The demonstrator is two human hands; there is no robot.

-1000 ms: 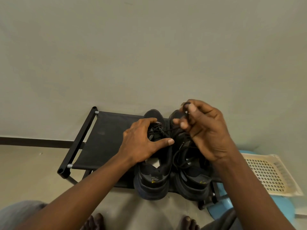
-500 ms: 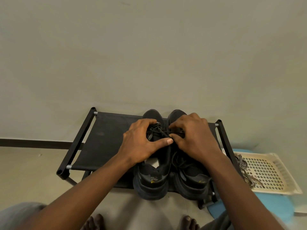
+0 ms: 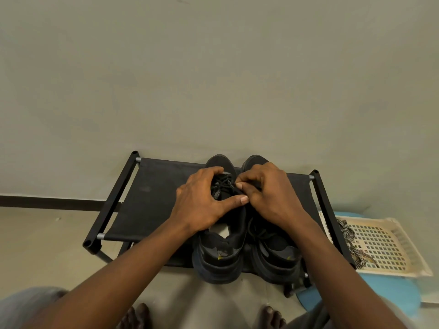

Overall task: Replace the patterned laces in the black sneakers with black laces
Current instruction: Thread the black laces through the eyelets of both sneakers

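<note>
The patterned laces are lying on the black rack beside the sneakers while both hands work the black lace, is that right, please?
Not quite: the head view shows the patterned laces in the cream basket, right of the rack. Both hands, left hand and right hand, do work the black lace on the sneakers.

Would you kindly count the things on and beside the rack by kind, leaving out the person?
Black sneakers: 2
Black rack: 1
Cream perforated tray: 1
Patterned laces, a bundle in the tray: 1
Black lace in view, on the left sneaker: 1
Total: 6

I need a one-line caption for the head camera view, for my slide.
Both hands, left hand and right hand, thread a black lace into the left sneaker on a rack.
</note>
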